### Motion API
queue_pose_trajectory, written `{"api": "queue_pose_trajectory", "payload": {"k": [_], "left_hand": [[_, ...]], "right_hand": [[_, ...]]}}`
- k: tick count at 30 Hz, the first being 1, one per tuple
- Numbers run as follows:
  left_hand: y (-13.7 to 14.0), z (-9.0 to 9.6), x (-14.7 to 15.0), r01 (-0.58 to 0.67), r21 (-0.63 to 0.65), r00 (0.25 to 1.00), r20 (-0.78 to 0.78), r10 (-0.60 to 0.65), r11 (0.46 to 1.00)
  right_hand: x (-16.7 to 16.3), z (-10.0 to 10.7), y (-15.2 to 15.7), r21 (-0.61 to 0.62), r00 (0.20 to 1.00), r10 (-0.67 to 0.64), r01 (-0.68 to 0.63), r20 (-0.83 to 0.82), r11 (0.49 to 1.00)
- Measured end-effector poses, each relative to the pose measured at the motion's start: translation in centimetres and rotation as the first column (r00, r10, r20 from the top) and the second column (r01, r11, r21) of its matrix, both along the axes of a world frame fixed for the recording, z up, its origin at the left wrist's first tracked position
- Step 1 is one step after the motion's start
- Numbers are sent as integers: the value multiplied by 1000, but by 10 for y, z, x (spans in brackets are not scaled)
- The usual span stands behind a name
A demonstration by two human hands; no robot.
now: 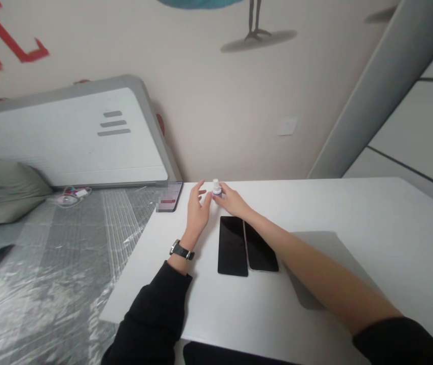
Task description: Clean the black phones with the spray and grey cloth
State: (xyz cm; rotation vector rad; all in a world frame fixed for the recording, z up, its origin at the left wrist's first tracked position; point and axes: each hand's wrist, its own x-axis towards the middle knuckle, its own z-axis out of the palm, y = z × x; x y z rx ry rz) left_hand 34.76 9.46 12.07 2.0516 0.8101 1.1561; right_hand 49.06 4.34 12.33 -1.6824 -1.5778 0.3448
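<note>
A small white-capped bottle [217, 188] stands upright near the far edge of the white table. My right hand [233, 201] grips it from the right, with thumb and fingers around its lower part. Just to its left is my left hand [198, 208], fingers apart and the thumb tip close to the bottle; whether it touches I cannot tell. A watch with a black strap circles my left wrist. Nearer to me lie two dark flat devices side by side, a left one [233, 247] and a right one [261, 248] partly under my right forearm.
A phone [169, 196] with its screen lit lies at the table's far left corner. Under my right forearm rests a grey flat panel [317, 263]. Left of the white table [208, 312] is a plastic-covered bed [49, 284] with a cable bundle [72, 195] on it.
</note>
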Motion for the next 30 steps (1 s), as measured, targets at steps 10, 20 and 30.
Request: {"api": "queue_pose_trajectory", "payload": {"k": [10, 20, 30], "left_hand": [[-35, 33, -5, 302, 186, 858, -481, -182, 935], [-87, 37, 8, 522, 268, 813, -442, -378, 810], [-32, 35, -15, 149, 192, 945, -315, -83, 970]], "right_hand": [[14, 11, -92, -113, 898, 137, -99, 417, 989], [1, 29, -203, -380, 979, 67, 11, 190, 925], [27, 5, -278, -161, 383, -16, -351, -924, 922]]}}
